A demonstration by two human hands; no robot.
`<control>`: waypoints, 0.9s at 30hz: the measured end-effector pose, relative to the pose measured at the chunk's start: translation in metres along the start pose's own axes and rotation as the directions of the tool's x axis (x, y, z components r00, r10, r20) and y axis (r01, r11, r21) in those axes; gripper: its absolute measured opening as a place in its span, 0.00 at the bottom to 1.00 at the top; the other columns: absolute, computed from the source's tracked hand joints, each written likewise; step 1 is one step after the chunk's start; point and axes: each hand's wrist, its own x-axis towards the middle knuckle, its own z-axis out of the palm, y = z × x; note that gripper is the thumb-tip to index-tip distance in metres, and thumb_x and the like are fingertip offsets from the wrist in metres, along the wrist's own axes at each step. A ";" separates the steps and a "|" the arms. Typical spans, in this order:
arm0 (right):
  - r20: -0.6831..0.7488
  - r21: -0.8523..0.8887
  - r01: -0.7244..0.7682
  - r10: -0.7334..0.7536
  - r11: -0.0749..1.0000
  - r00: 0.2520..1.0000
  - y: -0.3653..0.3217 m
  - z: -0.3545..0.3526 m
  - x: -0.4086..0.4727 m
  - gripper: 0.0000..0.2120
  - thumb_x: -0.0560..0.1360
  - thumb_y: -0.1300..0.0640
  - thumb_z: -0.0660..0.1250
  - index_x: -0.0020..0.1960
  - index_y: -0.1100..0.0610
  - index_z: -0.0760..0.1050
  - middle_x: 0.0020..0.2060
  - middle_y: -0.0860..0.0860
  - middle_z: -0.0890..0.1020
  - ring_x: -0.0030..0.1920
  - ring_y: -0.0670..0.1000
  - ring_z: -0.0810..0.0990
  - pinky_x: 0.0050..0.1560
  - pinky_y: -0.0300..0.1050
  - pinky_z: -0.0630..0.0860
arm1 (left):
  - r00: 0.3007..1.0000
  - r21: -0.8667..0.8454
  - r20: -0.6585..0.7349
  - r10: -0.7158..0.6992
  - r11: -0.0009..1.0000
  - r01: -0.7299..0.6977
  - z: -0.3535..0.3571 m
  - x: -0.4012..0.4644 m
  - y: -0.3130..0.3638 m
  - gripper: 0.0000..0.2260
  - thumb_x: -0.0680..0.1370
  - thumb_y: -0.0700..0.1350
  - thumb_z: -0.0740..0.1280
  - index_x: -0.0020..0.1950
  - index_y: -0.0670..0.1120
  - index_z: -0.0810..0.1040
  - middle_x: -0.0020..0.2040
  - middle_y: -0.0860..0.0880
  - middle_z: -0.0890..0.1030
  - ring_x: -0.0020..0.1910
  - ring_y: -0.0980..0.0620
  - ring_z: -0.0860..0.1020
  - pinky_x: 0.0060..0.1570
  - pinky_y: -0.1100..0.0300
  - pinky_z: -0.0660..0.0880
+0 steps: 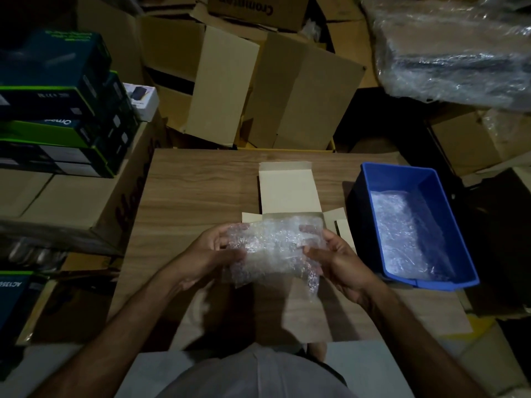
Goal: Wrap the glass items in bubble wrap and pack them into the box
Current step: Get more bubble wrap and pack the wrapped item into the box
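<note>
Left hand [214,254] and right hand [340,264] each grip one end of the clear bubble-wrap bundle [275,248], above the open beige cardboard box [287,191] on the wood-grain counter [195,191].

Left of the open carton [288,193], the tabletop [198,191] lies bare to its edge. Right of the carton, a blue bin [448,225] stands near, leaving a narrow gap. Behind the carton, cardboard boxes [258,90] crowd the tabletop's far edge.

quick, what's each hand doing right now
Left hand: closed on the bubble-wrap bundle, at its left end.
Right hand: closed on the bundle's right end.
</note>
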 end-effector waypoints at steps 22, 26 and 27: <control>-0.151 -0.363 0.195 -0.264 0.911 0.953 0.017 -0.022 -0.007 0.04 0.76 0.65 0.73 0.49 0.59 0.80 0.43 0.53 0.83 0.40 0.49 0.82 0.36 0.44 0.78 | 0.996 0.524 0.093 -0.001 0.850 -0.048 0.029 0.043 0.001 0.05 0.79 0.43 0.71 0.53 0.44 0.82 0.46 0.47 0.84 0.41 0.53 0.81 0.38 0.62 0.78; -0.211 -0.333 0.277 -0.357 0.901 0.910 0.031 -0.027 -0.003 0.05 0.76 0.76 0.66 0.47 0.69 0.80 0.43 0.55 0.82 0.42 0.44 0.82 0.40 0.37 0.78 | 0.988 0.374 0.131 -0.078 0.927 0.023 0.032 0.074 -0.003 0.09 0.83 0.36 0.63 0.60 0.41 0.81 0.48 0.42 0.83 0.39 0.49 0.81 0.38 0.61 0.79; -0.228 -0.349 0.285 -0.376 0.893 0.898 0.034 -0.030 -0.002 0.08 0.75 0.77 0.66 0.46 0.69 0.81 0.46 0.56 0.83 0.44 0.44 0.82 0.43 0.36 0.79 | 0.987 0.330 0.117 -0.109 0.942 0.065 0.034 0.082 -0.002 0.12 0.82 0.32 0.62 0.60 0.40 0.82 0.50 0.41 0.83 0.40 0.50 0.81 0.40 0.62 0.80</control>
